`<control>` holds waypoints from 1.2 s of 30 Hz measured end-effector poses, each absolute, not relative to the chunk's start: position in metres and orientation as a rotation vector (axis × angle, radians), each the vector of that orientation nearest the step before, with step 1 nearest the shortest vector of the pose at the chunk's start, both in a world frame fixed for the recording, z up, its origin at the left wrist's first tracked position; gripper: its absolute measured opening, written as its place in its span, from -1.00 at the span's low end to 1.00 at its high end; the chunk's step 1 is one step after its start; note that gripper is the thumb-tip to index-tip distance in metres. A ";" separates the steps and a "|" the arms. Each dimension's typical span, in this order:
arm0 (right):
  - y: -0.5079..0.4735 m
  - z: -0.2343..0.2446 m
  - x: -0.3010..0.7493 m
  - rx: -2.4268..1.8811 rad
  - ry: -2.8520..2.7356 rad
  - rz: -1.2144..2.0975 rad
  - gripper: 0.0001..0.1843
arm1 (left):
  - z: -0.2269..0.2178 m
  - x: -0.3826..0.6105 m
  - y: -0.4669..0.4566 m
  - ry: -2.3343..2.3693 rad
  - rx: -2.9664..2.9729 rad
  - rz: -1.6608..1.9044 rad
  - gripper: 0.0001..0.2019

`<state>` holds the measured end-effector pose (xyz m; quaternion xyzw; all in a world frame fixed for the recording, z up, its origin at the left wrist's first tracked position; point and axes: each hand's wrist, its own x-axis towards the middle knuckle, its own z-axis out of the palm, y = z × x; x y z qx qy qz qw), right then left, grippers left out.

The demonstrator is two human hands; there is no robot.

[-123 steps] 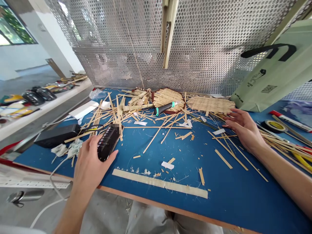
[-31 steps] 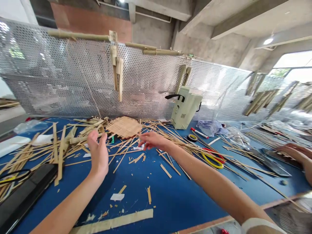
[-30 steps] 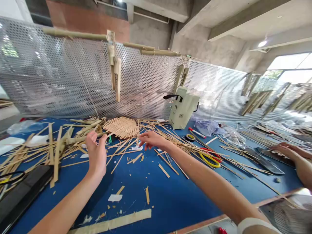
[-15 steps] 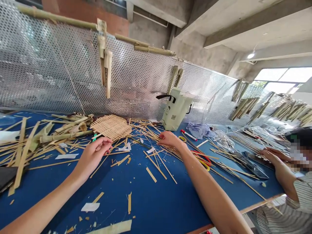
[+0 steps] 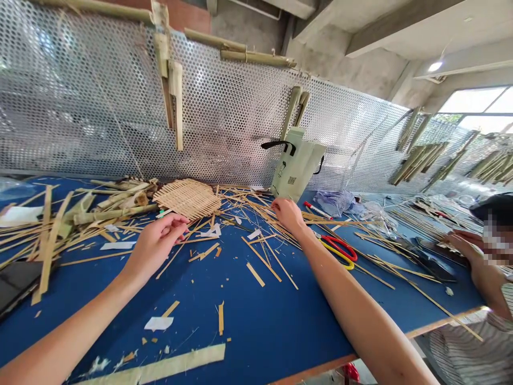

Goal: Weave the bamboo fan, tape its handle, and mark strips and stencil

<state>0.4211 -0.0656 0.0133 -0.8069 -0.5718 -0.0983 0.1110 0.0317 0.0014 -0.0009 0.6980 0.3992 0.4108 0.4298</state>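
Observation:
My left hand hovers over the blue table, fingers curled in loosely and no object visible in them. Just beyond it lies a flat woven bamboo piece with rough, uneven ends. At the middle of the table my right hand reaches into a heap of thin bamboo strips. Its fingers are bent together; the hand's back hides most of them, so what they grip cannot be made out. Scissors with red and yellow handles lie beside my right forearm.
A pale green bag stands behind my right hand, near a red marker and crumpled plastic. Bamboo pieces crowd the left. A perforated metal panel borders the back. At right, another person's hand rests over strips.
The view has tilted down and shifted slightly left, so the table items appear farther right. My right hand stays at the strips, and my left hand keeps its curled shape near the woven piece.

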 end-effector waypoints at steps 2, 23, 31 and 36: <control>-0.065 0.012 0.422 -2.358 -1.659 -0.320 -0.66 | -0.001 0.031 0.003 0.992 1.731 1.047 -0.63; -0.061 0.022 0.389 -1.796 -1.856 -0.194 -0.82 | -0.009 0.027 0.009 0.947 1.781 1.078 -0.66; -0.061 0.027 0.337 -1.474 -2.050 -0.241 -0.83 | 0.001 0.031 -0.002 0.892 1.783 1.062 -0.61; -0.069 0.020 0.296 -1.224 -2.293 -0.286 -0.76 | 0.003 0.035 -0.010 0.782 1.791 0.977 -0.51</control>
